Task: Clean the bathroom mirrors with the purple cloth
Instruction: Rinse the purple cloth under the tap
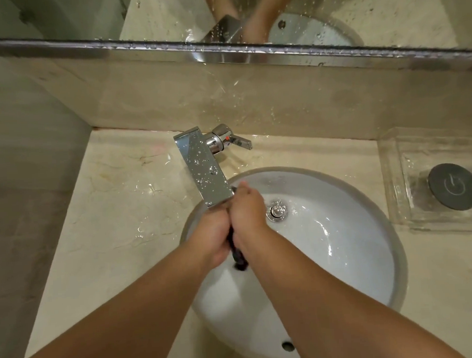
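Left hand (212, 235) and right hand (247, 208) curled tight round the twisted purple cloth (237, 256), apparently wringing it over the sink (341, 258) below the faucet (205, 170); mirror (384, 10) droplet-spattered, wiping seemingly unfinished.

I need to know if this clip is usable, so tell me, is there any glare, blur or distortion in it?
Head view: wide-angle distortion bows the lower edge of the mirror; glare streaks sit on the wet sink and faucet; water drops speckle the mirror's reflection; the purple cloth reads nearly black, mostly hidden between the left hand and right hand; the whole frame is slightly soft.
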A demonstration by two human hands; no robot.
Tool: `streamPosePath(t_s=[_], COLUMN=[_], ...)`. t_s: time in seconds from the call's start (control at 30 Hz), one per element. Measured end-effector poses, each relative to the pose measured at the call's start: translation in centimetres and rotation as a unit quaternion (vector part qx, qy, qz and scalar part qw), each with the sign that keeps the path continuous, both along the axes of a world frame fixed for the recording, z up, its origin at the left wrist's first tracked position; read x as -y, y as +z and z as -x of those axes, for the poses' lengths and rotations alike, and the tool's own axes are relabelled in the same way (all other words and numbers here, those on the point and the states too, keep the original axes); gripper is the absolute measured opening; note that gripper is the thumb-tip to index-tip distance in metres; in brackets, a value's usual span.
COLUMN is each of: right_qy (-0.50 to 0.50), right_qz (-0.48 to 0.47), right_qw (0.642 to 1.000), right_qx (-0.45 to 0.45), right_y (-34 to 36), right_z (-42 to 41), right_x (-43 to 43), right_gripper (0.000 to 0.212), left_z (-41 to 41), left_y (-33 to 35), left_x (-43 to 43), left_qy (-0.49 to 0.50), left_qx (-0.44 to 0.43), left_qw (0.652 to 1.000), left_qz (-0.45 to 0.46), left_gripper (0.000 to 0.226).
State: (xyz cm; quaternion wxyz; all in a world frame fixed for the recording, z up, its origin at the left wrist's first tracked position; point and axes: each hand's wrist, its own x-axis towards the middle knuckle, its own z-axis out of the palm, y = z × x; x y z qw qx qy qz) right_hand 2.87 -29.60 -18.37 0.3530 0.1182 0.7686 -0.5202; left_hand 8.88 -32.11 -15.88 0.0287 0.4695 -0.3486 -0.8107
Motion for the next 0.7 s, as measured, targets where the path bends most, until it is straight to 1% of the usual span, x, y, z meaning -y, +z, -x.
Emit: streamPosePath(t_s=[0.03,0.07,0.1,0.13,0.17,0.2,0.23,0.27,0.33,0.37,0.4,0.43,0.47,0.5,0.53,0.57,0.6,0.63,0.67,0.7], right_qy=[-0.007,-0.020,-0.037,-0.058,-0.085,-0.104,-0.100,-0.069,0.003,0.014,0.010,-0.002,-0.017,-0.020,-0.017,-0.017,-0.028,-0.056,-0.089,-0.109], right_qz=[0.068,0.129,0.183,0.229,0.278,0.320,0.340,0.320,0.203,0.145,0.102,0.073,0.064,0.076,0.109,0.157,0.211,0.250,0.264,0.257], right_qw=[0.995,0.980,0.957,0.933,0.910,0.892,0.891,0.911,0.968,0.984,0.991,0.992,0.985,0.966,0.940,0.915,0.897,0.888,0.891,0.903], right_qx=[0.073,0.150,0.221,0.271,0.296,0.301,0.284,0.249,0.150,0.106,0.083,0.098,0.157,0.245,0.322,0.370,0.388,0.381,0.358,0.327], right_y=[0.3,0.7,0.9,1.2,1.2,0.9,0.3,-0.3,-1.2,-1.9,-2.5,-3.1,-3.6,-3.7,-3.7,-3.8,-3.8,-3.9,-3.9,-3.8], right_z=[-1.0,-1.6,-1.4,-0.5,0.5,1.6,2.6,3.2,3.6,3.7,3.7,3.4,2.9,2.3,1.6,1.0,0.6,0.5,0.5,0.7], right_x=[0.5,0.8,0.6,-0.2,-1.1,-1.9,-2.7,-3.4,-4.9,-5.6,-6.3,-6.8,-7.1,-7.2,-7.0,-6.9,-6.6,-6.3,-5.9,-5.5], right_gripper=[0.033,0.026,0.021,0.018,0.017,0.022,0.032,0.042,0.054,0.055,0.051,0.043,0.035,0.038,0.051,0.060,0.061,0.055,0.047,0.041], left_z=[-0.3,-0.7,-1.0,-1.4,-1.9,-2.3,-2.6,-2.7,-2.7,-2.5,-2.3,-2.1,-2.0,-1.8,-1.5,-1.3,-1.1,-1.0,-0.9,-0.9], left_y=[-0.3,-0.6,-1.1,-1.6,-2.0,-2.1,-2.2,-2.4,-2.5,-2.3,-2.0,-2.0,-1.9,-1.6,-1.3,-1.2,-1.1,-1.1,-1.0,-1.1], left_x=[0.8,1.6,2.1,2.2,2.0,1.7,1.4,1.1,1.1,1.2,1.5,1.8,2.1,2.4,2.6,2.7,2.8,2.9,2.9,2.9], left_qy=[0.006,0.005,-0.010,-0.041,-0.084,-0.119,-0.133,-0.125,-0.078,-0.061,-0.050,-0.047,-0.053,-0.067,-0.096,-0.134,-0.171,-0.196,-0.204,-0.202], left_qx=[-0.014,-0.020,-0.007,0.018,0.050,0.070,0.071,0.071,0.070,0.061,0.049,0.032,0.019,0.012,0.009,0.019,0.036,0.059,0.073,0.074], left_qw=[1.000,0.999,0.998,0.996,0.992,0.987,0.985,0.986,0.994,0.996,0.997,0.998,0.998,0.998,0.995,0.990,0.980,0.968,0.960,0.958], left_qz=[-0.011,-0.036,-0.061,-0.075,-0.082,-0.086,-0.088,-0.083,-0.039,-0.009,0.014,0.017,0.007,0.000,0.009,0.042,0.093,0.144,0.177,0.191], left_gripper=[0.025,0.028,0.035,0.040,0.045,0.046,0.044,0.040,0.029,0.025,0.025,0.025,0.026,0.026,0.025,0.021,0.016,0.011,0.010,0.012])
